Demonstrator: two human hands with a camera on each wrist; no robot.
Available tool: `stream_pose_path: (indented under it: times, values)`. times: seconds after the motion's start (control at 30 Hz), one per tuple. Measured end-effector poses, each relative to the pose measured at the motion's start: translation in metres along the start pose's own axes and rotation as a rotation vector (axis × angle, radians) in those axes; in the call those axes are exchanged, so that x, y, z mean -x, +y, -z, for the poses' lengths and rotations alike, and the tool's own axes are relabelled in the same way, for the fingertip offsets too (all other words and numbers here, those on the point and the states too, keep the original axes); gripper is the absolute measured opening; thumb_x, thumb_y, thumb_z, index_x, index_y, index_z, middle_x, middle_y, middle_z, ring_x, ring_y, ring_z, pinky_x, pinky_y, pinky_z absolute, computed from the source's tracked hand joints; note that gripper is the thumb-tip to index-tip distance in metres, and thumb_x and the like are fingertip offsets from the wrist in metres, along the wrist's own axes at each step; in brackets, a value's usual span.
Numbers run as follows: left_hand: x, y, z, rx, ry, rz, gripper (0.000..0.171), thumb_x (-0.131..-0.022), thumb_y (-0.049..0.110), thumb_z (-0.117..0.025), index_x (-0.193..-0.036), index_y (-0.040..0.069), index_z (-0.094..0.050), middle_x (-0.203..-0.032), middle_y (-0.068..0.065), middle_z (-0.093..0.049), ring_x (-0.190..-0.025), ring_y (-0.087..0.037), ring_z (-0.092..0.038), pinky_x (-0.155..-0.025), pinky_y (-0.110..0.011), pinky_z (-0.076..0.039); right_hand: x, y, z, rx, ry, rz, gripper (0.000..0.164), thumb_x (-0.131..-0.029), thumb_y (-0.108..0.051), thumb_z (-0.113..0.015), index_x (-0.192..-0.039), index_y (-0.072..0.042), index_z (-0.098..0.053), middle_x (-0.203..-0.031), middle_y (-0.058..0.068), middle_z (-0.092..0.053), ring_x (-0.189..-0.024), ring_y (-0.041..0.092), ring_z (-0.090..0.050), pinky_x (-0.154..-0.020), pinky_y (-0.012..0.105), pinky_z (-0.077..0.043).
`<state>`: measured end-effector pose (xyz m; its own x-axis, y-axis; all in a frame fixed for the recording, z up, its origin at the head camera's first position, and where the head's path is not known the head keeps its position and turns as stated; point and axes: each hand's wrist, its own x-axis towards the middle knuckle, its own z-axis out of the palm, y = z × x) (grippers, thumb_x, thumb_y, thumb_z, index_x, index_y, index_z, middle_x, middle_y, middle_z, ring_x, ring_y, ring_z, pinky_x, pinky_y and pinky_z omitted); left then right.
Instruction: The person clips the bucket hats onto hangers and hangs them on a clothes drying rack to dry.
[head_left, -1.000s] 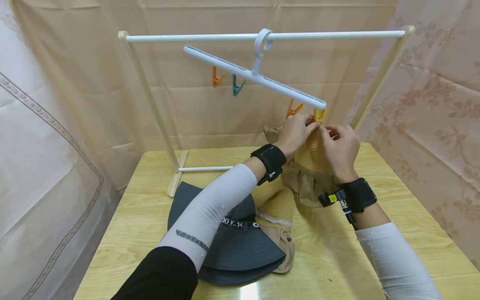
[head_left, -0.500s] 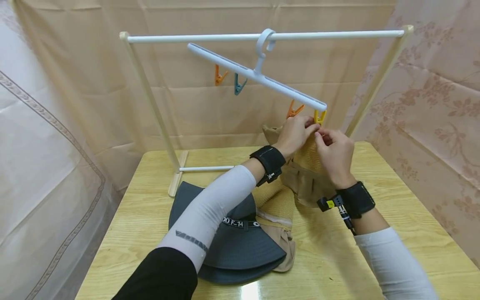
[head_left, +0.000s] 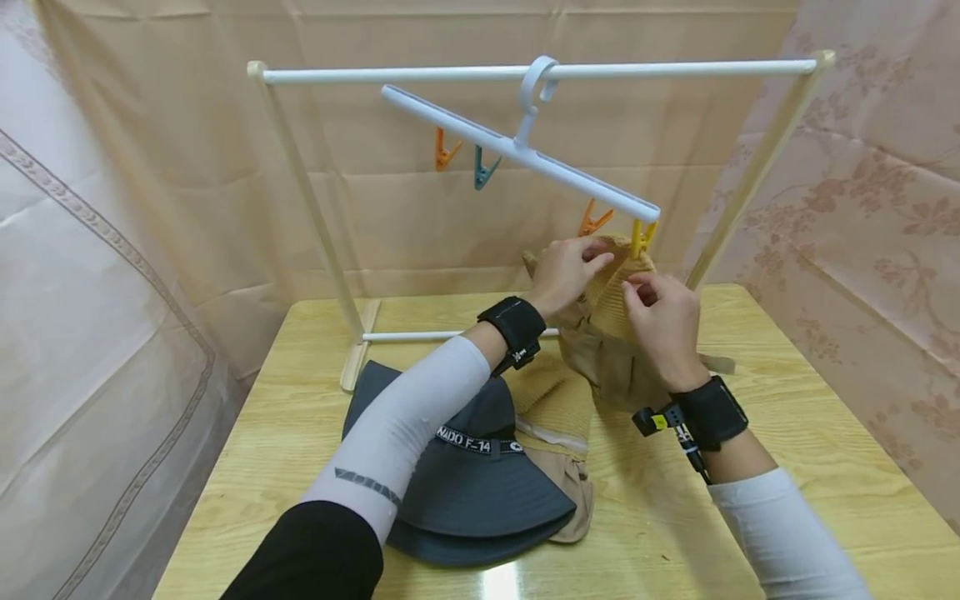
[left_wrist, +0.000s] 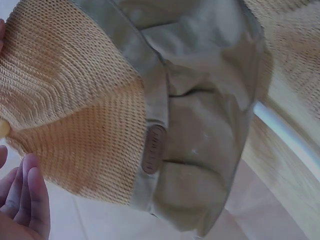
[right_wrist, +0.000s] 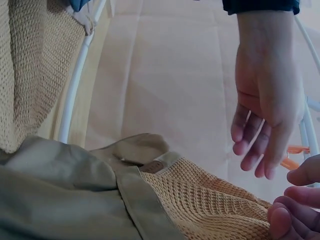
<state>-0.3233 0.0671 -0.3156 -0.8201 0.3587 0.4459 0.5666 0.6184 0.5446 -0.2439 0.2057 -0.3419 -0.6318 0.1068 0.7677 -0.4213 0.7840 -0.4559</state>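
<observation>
A tan woven sun hat (head_left: 611, 304) with an olive-brown fabric brim hangs by the tip of its crown from a yellow clip (head_left: 642, 239). That clip is at the lowered right end of a tilted white hanger (head_left: 517, 152). My left hand (head_left: 564, 273) is just left of the crown, fingers loosely extended; the right wrist view shows them apart from the hat. My right hand (head_left: 663, 321) is at the crown's right side, below the clip. Its fingertips touch the weave, with a gap between thumb and fingers. A label (left_wrist: 153, 149) shows on the hat's band.
A white rail (head_left: 375, 76) on a frame carries the hanger. Orange clips (head_left: 444, 152) and a teal clip (head_left: 483, 169) also hang from it. On the wooden table (head_left: 247, 467) lie a dark grey bucket hat (head_left: 480, 492) and another tan woven hat (head_left: 551, 408).
My left hand has drawn left, away from the yellow clip, uncovering the crown tip held there. My right hand has shifted slightly left and down. The hanger stays tilted.
</observation>
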Motion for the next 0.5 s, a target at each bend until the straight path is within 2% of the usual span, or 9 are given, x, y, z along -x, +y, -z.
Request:
stream_pose_path:
  times: [0.1, 0.23, 0.5]
  values:
    - [0.003, -0.007, 0.002, -0.010, -0.007, 0.005, 0.030, -0.097, 0.032, -0.061, -0.117, 0.012, -0.071, -0.111, -0.001, -0.074, -0.096, -0.012, -0.069, -0.078, -0.021, -0.052, 0.002, -0.001, -0.001, 0.001, -0.014, -0.009, 0.016, -0.087, -0.007, -0.069, -0.089, 0.009, -0.071, -0.072, 0.023, -0.068, -0.061, 0.033, -0.064, -0.059, 0.018, -0.035]
    - [0.008, -0.016, 0.002, -0.015, -0.012, 0.015, 0.028, -0.096, 0.031, -0.061, -0.115, 0.012, -0.072, -0.109, -0.001, -0.074, -0.094, -0.012, -0.070, -0.075, -0.021, -0.052, 0.007, -0.003, -0.002, 0.001, -0.051, -0.017, 0.016, -0.088, -0.008, -0.069, -0.090, 0.007, -0.073, -0.071, 0.021, -0.069, -0.059, 0.031, -0.065, -0.057, 0.013, -0.033]
    - [0.022, -0.031, 0.002, -0.047, 0.000, 0.022, 0.027, -0.096, 0.031, -0.062, -0.112, 0.012, -0.073, -0.105, 0.000, -0.075, -0.091, -0.012, -0.069, -0.073, -0.023, -0.052, 0.016, -0.006, -0.009, 0.010, -0.120, -0.011, 0.015, -0.088, -0.009, -0.070, -0.089, 0.005, -0.073, -0.070, 0.019, -0.070, -0.058, 0.029, -0.064, -0.054, 0.022, -0.039]
